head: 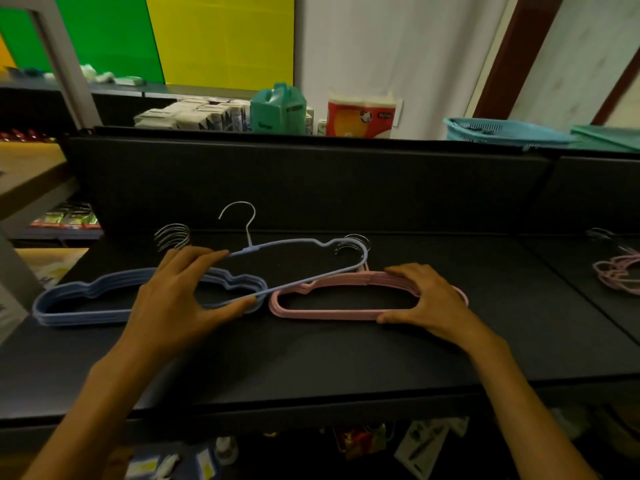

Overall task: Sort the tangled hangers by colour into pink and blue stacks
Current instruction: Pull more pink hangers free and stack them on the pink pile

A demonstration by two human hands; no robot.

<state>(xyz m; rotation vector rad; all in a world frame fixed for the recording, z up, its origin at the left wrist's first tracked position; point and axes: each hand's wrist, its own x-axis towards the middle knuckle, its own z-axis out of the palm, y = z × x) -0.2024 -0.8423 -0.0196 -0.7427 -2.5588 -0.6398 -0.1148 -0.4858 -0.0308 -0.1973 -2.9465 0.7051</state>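
Two hanger stacks lie side by side on bench (311, 358): left stack (86, 299), right stack (329, 306). Single hanger (298, 252) tilts across both, w/ third pile (620, 275) far right.

No legible text on any packaging.
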